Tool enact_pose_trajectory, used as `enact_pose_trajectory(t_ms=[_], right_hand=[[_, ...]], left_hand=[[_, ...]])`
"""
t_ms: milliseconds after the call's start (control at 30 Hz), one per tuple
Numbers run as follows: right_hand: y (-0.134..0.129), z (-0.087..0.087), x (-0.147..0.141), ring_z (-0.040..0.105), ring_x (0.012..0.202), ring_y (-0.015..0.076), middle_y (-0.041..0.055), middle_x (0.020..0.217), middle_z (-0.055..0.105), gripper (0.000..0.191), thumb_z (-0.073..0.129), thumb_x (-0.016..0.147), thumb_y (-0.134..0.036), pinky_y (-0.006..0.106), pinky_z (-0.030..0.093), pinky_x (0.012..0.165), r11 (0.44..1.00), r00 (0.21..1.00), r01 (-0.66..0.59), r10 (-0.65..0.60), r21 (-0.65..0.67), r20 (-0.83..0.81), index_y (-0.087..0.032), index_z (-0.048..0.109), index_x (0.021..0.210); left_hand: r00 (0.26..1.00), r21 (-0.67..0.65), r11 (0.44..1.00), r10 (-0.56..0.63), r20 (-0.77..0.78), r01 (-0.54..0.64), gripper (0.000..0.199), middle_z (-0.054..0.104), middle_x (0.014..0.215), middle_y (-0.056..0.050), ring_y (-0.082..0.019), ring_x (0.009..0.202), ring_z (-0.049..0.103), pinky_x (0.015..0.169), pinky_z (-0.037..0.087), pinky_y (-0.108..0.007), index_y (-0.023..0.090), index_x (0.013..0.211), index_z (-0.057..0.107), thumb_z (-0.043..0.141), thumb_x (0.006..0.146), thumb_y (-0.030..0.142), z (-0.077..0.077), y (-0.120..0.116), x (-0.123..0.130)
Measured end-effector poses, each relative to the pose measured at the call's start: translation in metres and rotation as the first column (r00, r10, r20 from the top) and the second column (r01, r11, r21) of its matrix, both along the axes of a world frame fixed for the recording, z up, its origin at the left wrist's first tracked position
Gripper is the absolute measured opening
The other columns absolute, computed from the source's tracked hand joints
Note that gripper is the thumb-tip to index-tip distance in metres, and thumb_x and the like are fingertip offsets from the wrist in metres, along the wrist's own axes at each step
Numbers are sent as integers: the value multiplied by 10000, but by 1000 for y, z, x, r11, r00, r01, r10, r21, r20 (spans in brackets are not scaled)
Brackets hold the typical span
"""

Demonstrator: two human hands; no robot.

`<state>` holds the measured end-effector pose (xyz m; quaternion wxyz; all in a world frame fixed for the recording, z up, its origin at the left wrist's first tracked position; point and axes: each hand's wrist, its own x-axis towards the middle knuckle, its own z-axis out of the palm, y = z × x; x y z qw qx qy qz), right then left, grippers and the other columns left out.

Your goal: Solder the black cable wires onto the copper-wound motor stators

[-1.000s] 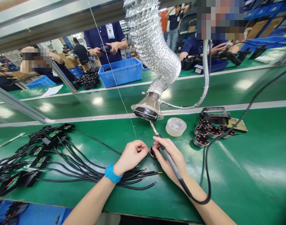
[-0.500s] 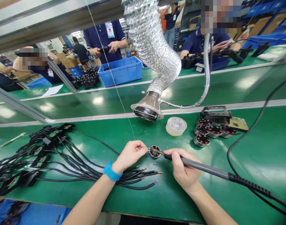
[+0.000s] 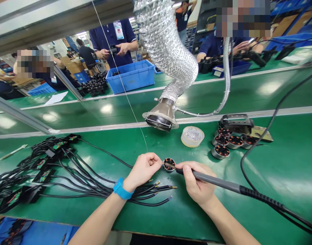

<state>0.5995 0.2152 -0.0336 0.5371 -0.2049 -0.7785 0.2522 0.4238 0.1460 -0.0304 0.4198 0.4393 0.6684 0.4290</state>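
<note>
1. Left hand (image 3: 147,168): thumb and forefinger pinched at the motor's edge; from where I stand, I cannot tell on what.
2. Right hand (image 3: 198,182): fingers closed round the iron (image 3: 217,181).
3. Iron: pointed up towards the hood (image 3: 158,120) 1 second ago; tip now over the motor, so apparently soldering there.
4. Motor (image 3: 168,161): 1, on the bench (image 3: 273,187), between both hands.
5. Spare motors (image 3: 220,152): 5, right.

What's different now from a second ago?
The right hand has shifted right, away from the round, silver-rimmed metal part, and swung the grey, pen-shaped tool from pointing forward to pointing left, its tip over that part. The left hand stays pinched at the part's left edge.
</note>
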Motion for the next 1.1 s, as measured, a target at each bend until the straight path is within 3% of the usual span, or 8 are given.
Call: enact_pose_trajectory(t_ms=[533,1100], right_hand=[[1,-7,2,647,650,103,-40,767,687,201,514,953,-154,226,503,622,996,994,65,-70,-53,-84,-205,670,837],[0,-4,0,645,666,68,-71,768,686,212,500,966,-168,186,479,644,998,1000,11,-12,-62,-22,-213,661,836]], left_hand=[[1000,-3,1000,-1,-4,1,263,540,668,3,-77,611,443,560,332,-180,107,754,618,629,825,361,0,1,0],[1000,4,1000,-8,-4,8,253,575,703,-13,-84,637,464,587,361,-187,101,780,632,623,839,347,-1,0,-1]])
